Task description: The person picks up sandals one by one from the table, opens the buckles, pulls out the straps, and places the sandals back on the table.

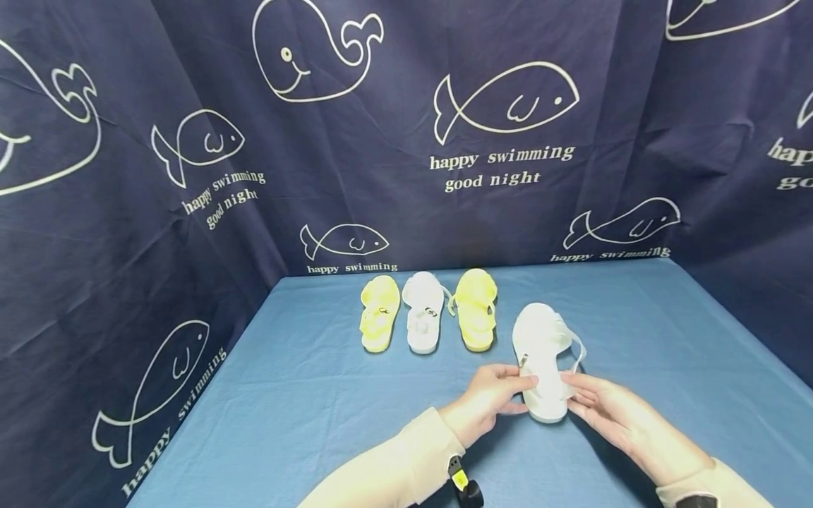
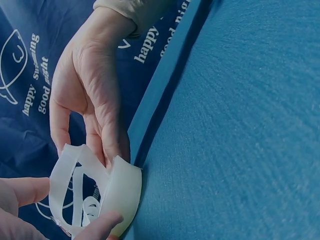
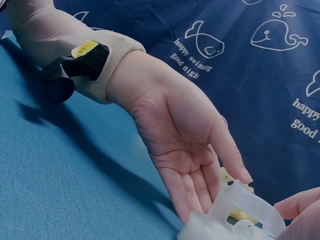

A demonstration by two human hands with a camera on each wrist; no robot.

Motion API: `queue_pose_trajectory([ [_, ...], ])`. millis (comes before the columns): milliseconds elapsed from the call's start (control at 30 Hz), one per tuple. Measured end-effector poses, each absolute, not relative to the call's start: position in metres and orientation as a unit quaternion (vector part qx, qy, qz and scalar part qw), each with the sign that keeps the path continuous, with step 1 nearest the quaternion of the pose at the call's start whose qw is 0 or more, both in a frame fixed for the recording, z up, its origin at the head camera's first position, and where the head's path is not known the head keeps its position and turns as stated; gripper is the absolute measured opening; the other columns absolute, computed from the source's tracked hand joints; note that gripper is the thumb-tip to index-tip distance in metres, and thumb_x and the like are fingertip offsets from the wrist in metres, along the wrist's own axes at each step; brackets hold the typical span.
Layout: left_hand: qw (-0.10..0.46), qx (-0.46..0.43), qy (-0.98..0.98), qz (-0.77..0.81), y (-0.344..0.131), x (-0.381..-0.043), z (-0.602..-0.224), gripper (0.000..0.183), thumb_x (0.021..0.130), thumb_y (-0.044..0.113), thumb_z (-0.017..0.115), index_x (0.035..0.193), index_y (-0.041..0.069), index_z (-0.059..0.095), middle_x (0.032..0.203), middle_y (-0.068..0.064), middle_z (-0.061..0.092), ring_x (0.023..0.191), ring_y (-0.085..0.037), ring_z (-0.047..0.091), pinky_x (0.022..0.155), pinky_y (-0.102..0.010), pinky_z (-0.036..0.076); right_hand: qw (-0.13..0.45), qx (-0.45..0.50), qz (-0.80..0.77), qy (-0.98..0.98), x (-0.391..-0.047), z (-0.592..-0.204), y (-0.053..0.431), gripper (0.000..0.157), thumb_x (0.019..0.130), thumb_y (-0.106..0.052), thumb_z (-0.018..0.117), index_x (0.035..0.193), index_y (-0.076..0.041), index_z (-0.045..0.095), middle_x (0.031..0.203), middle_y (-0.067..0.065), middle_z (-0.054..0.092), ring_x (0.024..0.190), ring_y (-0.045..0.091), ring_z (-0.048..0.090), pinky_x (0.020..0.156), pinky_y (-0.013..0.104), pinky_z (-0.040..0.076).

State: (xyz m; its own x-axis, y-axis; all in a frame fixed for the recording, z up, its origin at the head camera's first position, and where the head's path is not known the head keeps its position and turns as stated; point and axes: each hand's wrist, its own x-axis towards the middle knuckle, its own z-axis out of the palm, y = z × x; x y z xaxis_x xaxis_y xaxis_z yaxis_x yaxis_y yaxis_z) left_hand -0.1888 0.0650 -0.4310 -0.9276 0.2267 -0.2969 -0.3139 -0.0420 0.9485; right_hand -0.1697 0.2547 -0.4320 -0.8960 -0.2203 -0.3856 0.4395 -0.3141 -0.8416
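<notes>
A white sandal [image 1: 540, 331] is at the near right of the table, toe pointing away, with a thin loose strap on its right side. My left hand [image 1: 485, 396] holds its left side near the heel, thumb over the strap and fingers lower along the sole. From the other side my right hand [image 1: 606, 410] pinches the edge by the heel. In the left wrist view, the sandal's translucent straps [image 2: 61, 172] arch above the sole [image 2: 125, 187] between both hands. The right wrist view shows the sandal's heel end [image 3: 207, 227] beside the left fingers.
Farther back stand a yellow sandal [image 1: 380, 314], another white sandal [image 1: 422, 310] and a second yellow sandal [image 1: 476, 310] in a row, toes away. They rest on a blue cloth-covered table [image 1: 305, 395]. A dark printed curtain [image 1: 406, 141] encloses its back and sides.
</notes>
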Motion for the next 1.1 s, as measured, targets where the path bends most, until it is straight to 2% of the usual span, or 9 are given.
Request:
queue_pose_trajectory([
  [100, 0.185, -0.032, 0.669, 0.719, 0.065, -0.190, -0.432, 0.031, 0.084, 0.011, 0.074, 0.109, -0.005, 0.064, 0.095, -0.009, 0.067, 0.091, -0.027, 0.070, 0.073, -0.037, 0.060, 0.205, 0.081, -0.806, 0.550, -0.171, -0.436, 0.257, 0.052, 0.099, -0.008, 0.050, 0.141, 0.011, 0.024, 0.141, 0.024, 0.034, 0.116, 0.009, 0.052, 0.116, 0.040, 0.024],
  [167, 0.184, -0.032, 0.670, 0.719, 0.066, -0.193, -0.433, 0.031, 0.084, 0.011, 0.074, 0.109, -0.005, 0.064, 0.095, -0.009, 0.067, 0.091, -0.027, 0.071, 0.073, -0.037, 0.060, 0.205, 0.072, -0.813, 0.540, -0.173, -0.437, 0.259, 0.032, 0.098, -0.006, 0.052, 0.127, 0.006, 0.044, 0.124, 0.012, 0.051, 0.097, 0.000, 0.057, 0.109, 0.034, 0.040],
  [267, 0.182, -0.034, 0.667, 0.721, 0.067, -0.196, -0.433, 0.031, 0.084, 0.011, 0.074, 0.109, -0.005, 0.064, 0.095, -0.009, 0.067, 0.092, -0.028, 0.070, 0.074, -0.038, 0.060, 0.206, 0.070, -0.824, 0.524, -0.176, -0.438, 0.261, 0.010, 0.098, -0.003, 0.052, 0.106, -0.004, 0.058, 0.109, 0.003, 0.057, 0.095, 0.001, 0.059, 0.094, 0.025, 0.051],
  [367, 0.180, -0.032, 0.666, 0.723, 0.069, -0.197, -0.432, 0.034, 0.084, 0.011, 0.074, 0.112, -0.005, 0.064, 0.096, -0.009, 0.067, 0.093, -0.027, 0.070, 0.075, -0.038, 0.060, 0.203, 0.085, -0.818, 0.531, -0.178, -0.436, 0.260, 0.017, 0.098, -0.004, 0.051, 0.115, -0.001, 0.051, 0.126, 0.015, 0.047, 0.109, 0.008, 0.054, 0.099, 0.025, 0.048],
  [500, 0.175, -0.028, 0.665, 0.725, 0.072, -0.199, -0.433, 0.034, 0.084, 0.010, 0.074, 0.112, -0.006, 0.064, 0.097, -0.008, 0.068, 0.094, -0.026, 0.070, 0.076, -0.039, 0.059, 0.193, 0.098, -0.806, 0.551, -0.181, -0.434, 0.258, 0.039, 0.099, -0.005, 0.049, 0.132, 0.005, 0.031, 0.142, 0.023, 0.026, 0.107, 0.006, 0.053, 0.104, 0.026, 0.044],
  [633, 0.166, -0.027, 0.669, 0.724, 0.076, -0.201, -0.434, 0.032, 0.084, 0.009, 0.073, 0.111, -0.006, 0.064, 0.094, -0.008, 0.068, 0.092, -0.026, 0.070, 0.077, -0.040, 0.059, 0.186, 0.104, -0.804, 0.554, -0.183, -0.433, 0.258, 0.031, 0.098, -0.005, 0.049, 0.126, 0.004, 0.038, 0.134, 0.020, 0.035, 0.102, 0.005, 0.056, 0.104, 0.027, 0.045],
  [800, 0.158, -0.028, 0.677, 0.718, 0.079, -0.202, -0.433, 0.029, 0.084, 0.010, 0.073, 0.109, -0.004, 0.065, 0.092, -0.007, 0.069, 0.091, -0.026, 0.070, 0.077, -0.040, 0.059, 0.181, 0.105, -0.806, 0.554, -0.188, -0.433, 0.257, 0.050, 0.098, -0.004, 0.046, 0.140, 0.009, 0.020, 0.138, 0.024, 0.029, 0.117, 0.013, 0.051, 0.117, 0.040, 0.015],
  [933, 0.152, -0.035, 0.682, 0.715, 0.080, -0.205, -0.430, 0.029, 0.084, 0.009, 0.073, 0.109, -0.004, 0.065, 0.093, -0.007, 0.068, 0.092, -0.026, 0.070, 0.078, -0.039, 0.059, 0.181, 0.097, -0.806, 0.554, -0.192, -0.433, 0.256, 0.055, 0.098, -0.003, 0.046, 0.141, 0.011, 0.015, 0.137, 0.024, 0.030, 0.105, 0.006, 0.056, 0.116, 0.038, 0.017],
  [1100, 0.149, -0.039, 0.685, 0.712, 0.083, -0.210, -0.430, 0.033, 0.084, 0.009, 0.074, 0.111, -0.006, 0.063, 0.096, -0.009, 0.067, 0.094, -0.027, 0.069, 0.079, -0.041, 0.059, 0.178, 0.095, -0.810, 0.550, -0.195, -0.433, 0.258, 0.038, 0.097, -0.003, 0.049, 0.129, 0.006, 0.031, 0.116, 0.009, 0.047, 0.089, -0.002, 0.057, 0.115, 0.036, 0.019],
])
